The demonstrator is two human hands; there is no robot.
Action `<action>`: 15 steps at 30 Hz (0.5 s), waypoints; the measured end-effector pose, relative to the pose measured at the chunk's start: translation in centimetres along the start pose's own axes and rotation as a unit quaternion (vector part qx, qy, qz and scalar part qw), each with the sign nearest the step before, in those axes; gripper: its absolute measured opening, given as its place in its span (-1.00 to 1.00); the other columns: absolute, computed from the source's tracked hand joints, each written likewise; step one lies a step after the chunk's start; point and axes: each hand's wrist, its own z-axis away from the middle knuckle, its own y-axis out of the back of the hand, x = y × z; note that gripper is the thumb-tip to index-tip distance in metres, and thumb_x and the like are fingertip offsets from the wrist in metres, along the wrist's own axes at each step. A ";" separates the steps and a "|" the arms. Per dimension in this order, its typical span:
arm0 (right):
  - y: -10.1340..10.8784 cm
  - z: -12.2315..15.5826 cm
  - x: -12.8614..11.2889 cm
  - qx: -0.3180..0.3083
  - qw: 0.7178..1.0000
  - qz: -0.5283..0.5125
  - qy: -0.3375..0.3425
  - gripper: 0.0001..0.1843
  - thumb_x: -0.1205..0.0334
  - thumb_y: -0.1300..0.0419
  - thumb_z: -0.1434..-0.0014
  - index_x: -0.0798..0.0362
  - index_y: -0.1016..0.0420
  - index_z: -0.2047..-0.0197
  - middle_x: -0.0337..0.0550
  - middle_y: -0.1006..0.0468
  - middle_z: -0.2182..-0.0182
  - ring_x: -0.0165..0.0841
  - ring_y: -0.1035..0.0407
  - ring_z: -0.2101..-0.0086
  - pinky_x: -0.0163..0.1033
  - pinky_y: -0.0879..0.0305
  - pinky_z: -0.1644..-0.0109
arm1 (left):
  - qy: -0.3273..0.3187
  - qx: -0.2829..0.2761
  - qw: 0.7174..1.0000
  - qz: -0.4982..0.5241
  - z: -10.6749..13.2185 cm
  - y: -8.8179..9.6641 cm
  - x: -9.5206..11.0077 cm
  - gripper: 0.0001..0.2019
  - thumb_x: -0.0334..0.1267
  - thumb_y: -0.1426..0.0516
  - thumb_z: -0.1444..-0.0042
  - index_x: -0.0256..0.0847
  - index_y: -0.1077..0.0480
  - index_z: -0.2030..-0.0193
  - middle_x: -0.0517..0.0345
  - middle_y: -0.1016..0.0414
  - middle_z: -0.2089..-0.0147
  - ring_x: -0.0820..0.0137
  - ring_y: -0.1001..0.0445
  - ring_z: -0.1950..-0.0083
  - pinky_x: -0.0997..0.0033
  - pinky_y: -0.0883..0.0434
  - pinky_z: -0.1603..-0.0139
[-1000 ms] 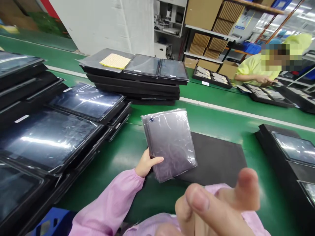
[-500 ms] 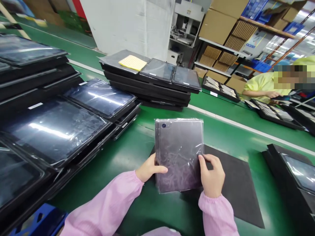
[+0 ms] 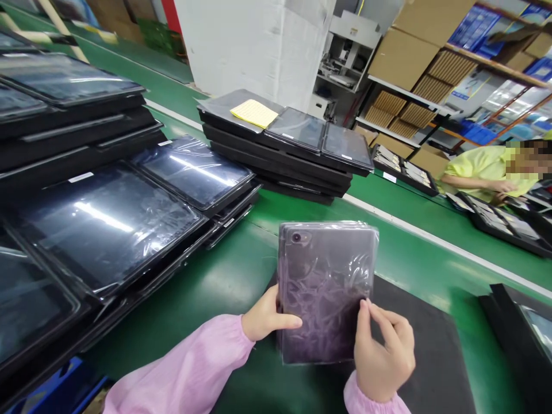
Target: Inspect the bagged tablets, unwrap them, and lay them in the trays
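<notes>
On my feed the dark grey tablet (image 3: 323, 287) stands back toward me inside a clear sleeve (image 3: 375, 244), held up before a black mat (image 3: 435, 345). The left hand (image 3: 267, 317) grips its lower left, thumb across the face; the right hand (image 3: 386, 351) pinches the sleeve's right edge between thumb and forefinger. To my left, stacked black trays (image 3: 112, 115) hold glossy-screened tablets (image 3: 107, 224). Behind, a tray pile (image 3: 276, 158) carries two screens (image 3: 295, 125) and a yellow sheet (image 3: 254, 113). A farther shallow tray (image 3: 409, 181) holds pale pieces, too small for me to name surely. Green table (image 3: 228, 276) shows between the left trays' edge and the left hand; rightward, the mat extends past the right hand.
</notes>
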 end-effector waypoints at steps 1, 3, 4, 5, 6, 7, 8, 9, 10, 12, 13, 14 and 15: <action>0.1 0.0 -0.9 -0.019 0.999 -0.032 -0.004 -0.87 0.42 -0.35 -0.20 0.01 -0.57 0.33 -0.21 -0.53 0.46 -0.36 -0.44 0.48 -0.24 -0.40 0.38 | -0.002 0.000 1.000 -0.001 0.0 -0.1 0.0 -0.43 -0.23 -0.42 0.29 -0.23 -0.46 0.05 -0.04 -0.64 0.02 0.02 -0.54 -0.07 -0.02 -0.40 -0.19; 0.2 0.5 -3.1 -0.087 0.988 -0.129 -0.017 -0.86 0.42 -0.29 -0.26 0.02 -0.57 0.32 -0.21 -0.53 0.46 -0.39 -0.47 0.48 -0.30 -0.43 0.38 | -0.002 0.008 1.000 -0.012 -0.1 -0.2 0.1 -0.44 -0.24 -0.42 0.29 -0.23 -0.46 0.06 -0.01 -0.65 0.08 0.03 -0.55 -0.04 0.03 -0.44 -0.13; 0.3 0.9 -4.4 -0.131 0.973 -0.188 -0.018 -0.84 0.42 -0.24 -0.29 0.02 -0.57 0.32 -0.20 -0.54 0.46 -0.40 -0.49 0.48 -0.32 -0.44 0.39 | 0.000 0.012 1.000 -0.024 -0.1 -0.2 0.1 -0.47 -0.24 -0.41 0.28 -0.23 -0.46 0.08 0.01 -0.65 0.11 0.04 -0.55 -0.01 0.05 -0.45 -0.10; 0.4 1.6 -5.5 -0.184 0.953 -0.241 -0.013 -0.80 0.41 -0.20 -0.31 0.01 -0.57 0.32 -0.21 -0.56 0.46 -0.41 -0.50 0.47 -0.34 -0.45 0.40 | 0.003 0.013 0.999 -0.038 -0.1 -0.2 0.1 -0.51 -0.23 -0.41 0.27 -0.23 -0.47 0.12 0.02 -0.65 0.14 0.04 -0.56 0.02 0.06 -0.46 -0.07; 0.3 2.4 -6.6 -0.230 0.930 -0.286 0.005 -0.76 0.40 -0.16 -0.33 0.01 -0.56 0.35 -0.23 -0.56 0.48 -0.42 -0.50 0.50 -0.35 -0.43 0.42 | 0.007 0.014 0.999 -0.051 0.0 -0.2 0.1 -0.55 -0.22 -0.40 0.26 -0.23 -0.47 0.16 0.03 -0.64 0.17 0.04 -0.56 0.03 0.07 -0.47 -0.05; 0.2 3.5 -7.4 -0.265 0.907 -0.324 0.040 -0.71 0.40 -0.13 -0.34 0.01 -0.53 0.41 -0.26 -0.54 0.53 -0.44 -0.46 0.55 -0.36 -0.38 0.48 | 0.010 0.019 0.998 -0.061 0.1 -0.1 0.0 -0.56 -0.21 -0.41 0.27 -0.23 -0.47 0.19 0.03 -0.64 0.18 0.04 -0.55 0.03 0.06 -0.46 -0.06; 0.0 4.7 -8.0 -0.298 0.886 -0.345 0.084 -0.66 0.38 -0.12 -0.35 0.01 -0.48 0.47 -0.30 -0.51 0.58 -0.47 -0.41 0.60 -0.36 -0.32 0.53 | 0.014 0.027 0.997 -0.066 0.1 0.0 0.0 -0.55 -0.20 -0.42 0.29 -0.23 -0.47 0.19 0.02 -0.64 0.17 0.02 -0.55 0.01 0.05 -0.45 -0.08; -0.2 6.0 -8.4 -0.302 0.869 -0.364 0.144 -0.60 0.37 -0.12 -0.34 0.01 -0.38 0.56 -0.35 -0.43 0.66 -0.50 -0.31 0.68 -0.35 -0.20 0.62 | 0.021 0.036 0.997 -0.064 0.2 0.1 -0.1 -0.51 -0.18 -0.44 0.31 -0.23 -0.47 0.18 0.00 -0.64 0.16 0.01 -0.55 0.00 0.04 -0.44 -0.10; -0.5 7.2 -8.5 -0.315 0.847 -0.373 0.211 -0.56 0.36 -0.12 -0.33 0.01 -0.30 0.62 -0.38 -0.34 0.70 -0.53 -0.22 0.72 -0.34 -0.10 0.67 | 0.026 0.046 0.997 -0.059 0.3 0.2 -0.2 -0.46 -0.18 -0.45 0.34 -0.24 -0.47 0.15 -0.01 -0.64 0.13 0.01 -0.54 -0.02 0.02 -0.43 -0.12; -1.1 9.1 -8.2 -0.365 0.811 -0.356 0.285 -0.56 0.29 -0.16 -0.31 0.02 -0.27 0.62 -0.37 -0.33 0.68 -0.53 -0.18 0.71 -0.32 0.01 0.69 | 0.025 0.047 0.998 -0.045 0.4 0.4 -0.4 -0.41 -0.16 -0.46 0.35 -0.24 -0.46 0.10 -0.03 -0.64 0.10 0.03 -0.55 -0.01 0.02 -0.43 -0.12; -1.3 9.6 -7.9 -0.387 0.800 -0.349 0.298 -0.58 0.25 -0.19 -0.30 0.02 -0.28 0.60 -0.36 -0.35 0.64 -0.53 -0.19 0.69 -0.32 0.01 0.68 | 0.020 0.035 0.998 -0.038 0.4 0.4 -0.5 -0.41 -0.16 -0.45 0.32 -0.24 -0.46 0.08 -0.03 -0.64 0.09 0.04 -0.55 0.00 0.03 -0.43 -0.11; -1.5 9.8 -7.5 -0.397 0.795 -0.349 0.297 -0.60 0.20 -0.20 -0.29 0.02 -0.31 0.58 -0.35 -0.39 0.61 -0.53 -0.21 0.67 -0.32 0.00 0.67 | 0.014 0.020 0.999 -0.034 0.4 0.4 -0.6 -0.43 -0.16 -0.44 0.29 -0.23 -0.46 0.08 -0.02 -0.64 0.10 0.06 -0.56 0.01 0.03 -0.44 -0.10; -1.6 9.7 -7.3 -0.398 0.795 -0.355 0.291 -0.62 0.17 -0.22 -0.29 0.02 -0.33 0.56 -0.34 -0.41 0.58 -0.53 -0.22 0.65 -0.32 -0.03 0.65 | 0.009 0.012 0.999 -0.033 0.3 0.4 -0.7 -0.44 -0.16 -0.43 0.27 -0.22 -0.46 0.07 -0.01 -0.65 0.10 0.06 -0.56 0.01 0.03 -0.43 -0.10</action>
